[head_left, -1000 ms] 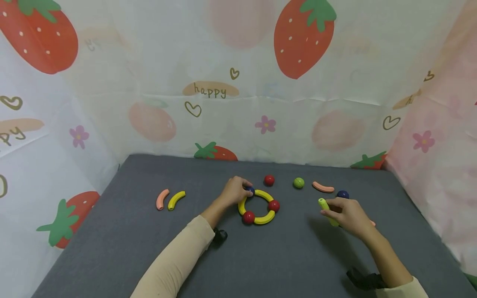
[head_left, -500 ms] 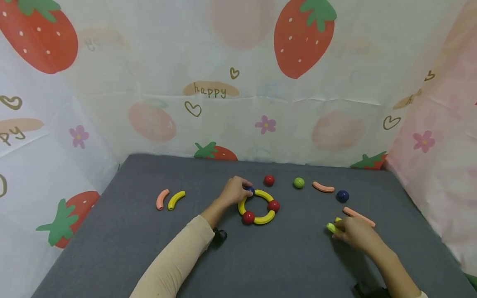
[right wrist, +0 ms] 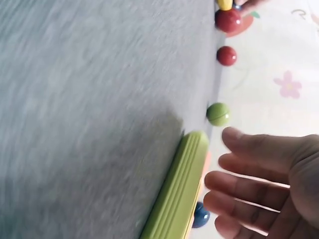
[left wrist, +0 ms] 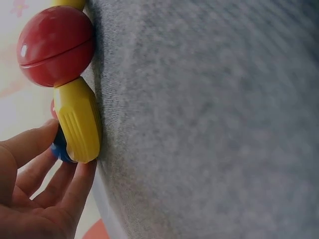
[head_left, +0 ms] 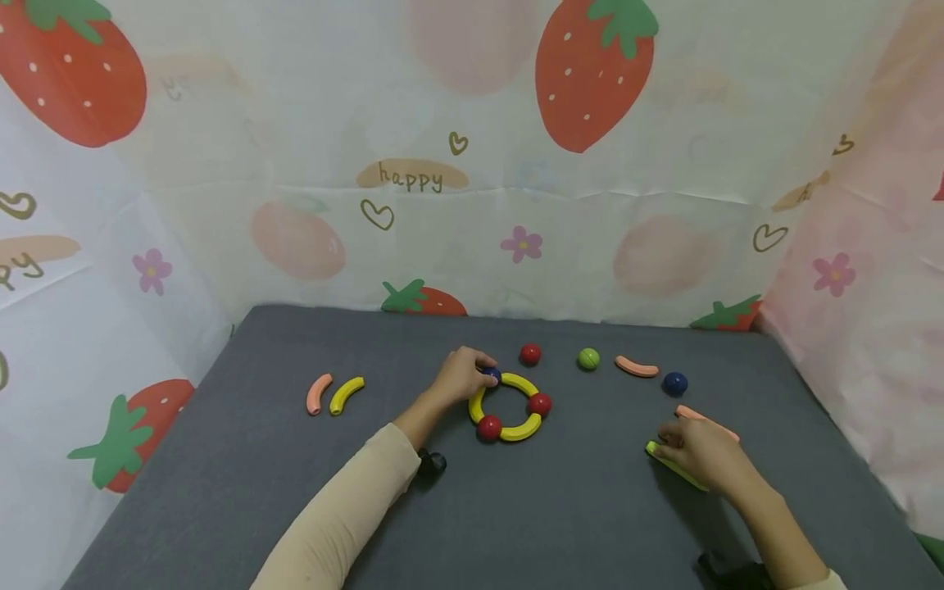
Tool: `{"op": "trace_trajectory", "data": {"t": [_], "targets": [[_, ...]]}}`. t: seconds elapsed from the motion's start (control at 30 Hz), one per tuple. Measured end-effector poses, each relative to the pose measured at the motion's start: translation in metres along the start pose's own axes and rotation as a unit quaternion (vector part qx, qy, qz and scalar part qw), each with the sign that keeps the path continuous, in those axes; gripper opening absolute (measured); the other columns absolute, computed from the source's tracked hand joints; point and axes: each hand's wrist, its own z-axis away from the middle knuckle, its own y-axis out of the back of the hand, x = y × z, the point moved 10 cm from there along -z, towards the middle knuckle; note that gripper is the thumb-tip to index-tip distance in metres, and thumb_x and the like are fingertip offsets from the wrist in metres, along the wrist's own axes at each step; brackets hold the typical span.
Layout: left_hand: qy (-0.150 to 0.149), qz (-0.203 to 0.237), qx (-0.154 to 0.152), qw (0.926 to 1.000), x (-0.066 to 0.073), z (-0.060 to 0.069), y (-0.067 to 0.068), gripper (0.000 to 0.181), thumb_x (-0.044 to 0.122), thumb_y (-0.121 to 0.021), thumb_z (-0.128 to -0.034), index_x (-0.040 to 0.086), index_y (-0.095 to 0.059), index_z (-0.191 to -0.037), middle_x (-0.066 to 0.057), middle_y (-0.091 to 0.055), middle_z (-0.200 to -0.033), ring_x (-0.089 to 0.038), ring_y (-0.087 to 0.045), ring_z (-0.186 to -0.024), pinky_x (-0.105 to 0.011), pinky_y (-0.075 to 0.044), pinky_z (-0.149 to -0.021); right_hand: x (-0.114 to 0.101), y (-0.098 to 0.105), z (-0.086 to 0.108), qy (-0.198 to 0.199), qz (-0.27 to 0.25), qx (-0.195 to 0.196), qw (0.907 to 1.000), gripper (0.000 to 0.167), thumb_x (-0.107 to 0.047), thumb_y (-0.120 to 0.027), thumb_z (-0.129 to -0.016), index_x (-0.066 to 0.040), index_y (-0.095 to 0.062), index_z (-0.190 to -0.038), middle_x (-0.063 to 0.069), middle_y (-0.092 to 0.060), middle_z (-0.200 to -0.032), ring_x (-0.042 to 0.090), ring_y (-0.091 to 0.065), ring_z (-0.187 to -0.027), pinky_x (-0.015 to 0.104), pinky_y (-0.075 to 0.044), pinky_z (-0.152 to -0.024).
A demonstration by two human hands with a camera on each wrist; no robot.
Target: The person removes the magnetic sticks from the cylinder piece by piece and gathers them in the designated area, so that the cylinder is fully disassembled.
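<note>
My left hand (head_left: 459,375) pinches a blue ball (head_left: 493,376) at the far left of a ring on the table. Yellow curved pieces (head_left: 522,429) and two red balls (head_left: 540,404) make up the rest of this ring. In the left wrist view, thumb and fingertips hold the blue ball (left wrist: 60,147) beside a grooved yellow piece (left wrist: 79,122). My right hand (head_left: 706,455) hovers just over a straight lime-green stick (head_left: 686,472) lying on the table. The right wrist view shows its fingers loosely bent, apart from the grooved green stick (right wrist: 177,191), holding nothing.
Behind the right hand lie a straight pink stick (head_left: 724,429), a blue ball (head_left: 674,383), a curved pink piece (head_left: 636,367), a green ball (head_left: 587,359) and a red ball (head_left: 530,354). Curved pink (head_left: 318,394) and yellow (head_left: 347,396) pieces lie left. Printed cloth encloses the table (head_left: 221,459).
My right hand has lowered the lime-green stick from the air onto the table and let go of it. The left hand keeps its hold on the ring's blue ball.
</note>
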Motion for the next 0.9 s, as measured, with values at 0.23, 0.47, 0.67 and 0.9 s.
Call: {"op": "trace_trajectory", "data": {"t": [0.23,0.47,0.67,0.9], "targets": [[0.001,0.006,-0.001,1.0,-0.001,0.001,0.001,0.028,0.016,-0.072,-0.0892,0.01,-0.072,-0.116,-0.009,-0.069,-0.119,-0.026,-0.061,-0.111,-0.035,-0.054,-0.087,-0.022,0.006,-0.012,0.01,-0.057,0.025,0.998,0.024,-0.016,-0.073,-0.086,-0.001,-0.074,-0.104,0.0,-0.068,-0.085,0.007,-0.059,-0.071,0.023,-0.049,-0.062],[-0.004,-0.009,-0.011,0.9999,0.003,0.001,0.0,0.028,0.015,-0.072,-0.0884,0.009,-0.071,-0.116,-0.009,-0.069,-0.117,-0.024,-0.062,-0.107,-0.034,-0.054,-0.086,-0.057,0.006,-0.032,0.056,-0.07,0.048,0.9948,0.022,-0.016,-0.072,-0.087,-0.002,-0.074,-0.104,0.003,-0.07,-0.091,0.016,-0.064,-0.081,0.027,-0.052,-0.068],[-0.014,-0.007,-0.019,0.9997,0.004,0.002,0.0,0.033,0.014,-0.071,-0.0891,0.009,-0.068,-0.122,-0.009,-0.067,-0.124,-0.026,-0.061,-0.115,-0.038,-0.052,-0.094,-0.081,-0.002,-0.054,0.102,-0.08,0.039,0.9908,0.023,-0.015,-0.072,-0.087,-0.002,-0.073,-0.106,0.008,-0.071,-0.094,0.02,-0.064,-0.085,0.031,-0.054,-0.072],[-0.031,0.015,-0.021,0.9992,0.007,0.009,0.005,0.034,0.015,-0.069,-0.0909,0.008,-0.066,-0.124,-0.01,-0.066,-0.124,-0.027,-0.061,-0.116,-0.039,-0.054,-0.092,-0.096,-0.018,-0.079,0.119,-0.095,0.004,0.9884,0.028,-0.017,-0.071,-0.089,-0.003,-0.071,-0.114,0.011,-0.07,-0.109,0.027,-0.066,-0.1,0.042,-0.055,-0.083]]}}
